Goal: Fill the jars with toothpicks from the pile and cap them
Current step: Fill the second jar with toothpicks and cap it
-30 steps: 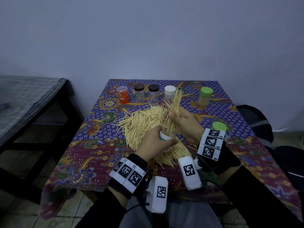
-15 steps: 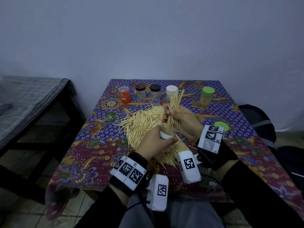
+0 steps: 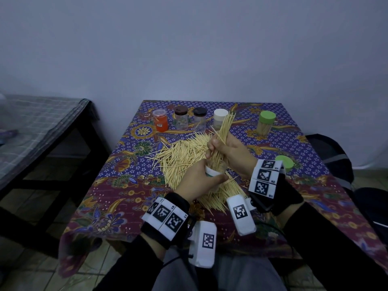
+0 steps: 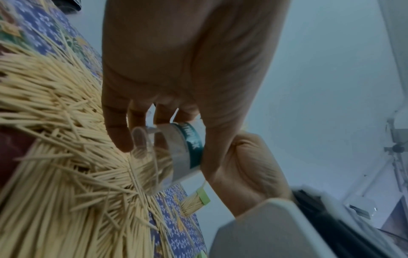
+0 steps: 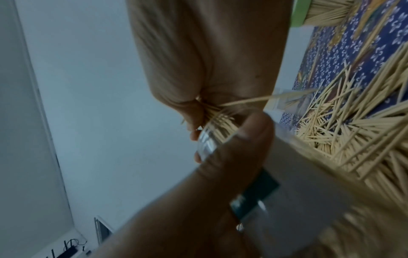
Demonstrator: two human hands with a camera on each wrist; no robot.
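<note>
cloth (image 3: 287, 143): blue/maroon floral batik | toothpicks (image 3: 180, 156): pale yellow | jar (image 3: 160, 123): orange | lids: brown (image 3: 181, 110), black (image 3: 199, 111), white (image 3: 220, 113), green (image 3: 267, 117) | held jar's label (image 4: 194, 144): white, teal band

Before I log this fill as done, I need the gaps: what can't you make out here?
- Fill level of the jar: head view, left hand wraps it; both wrist views blur it.
- Jar label: left wrist view, fingers cover some letters.
- How deep the bundle sits: right hand hides the mouth.
- Loose green lid: head view, wrist band covers its near edge.
</note>
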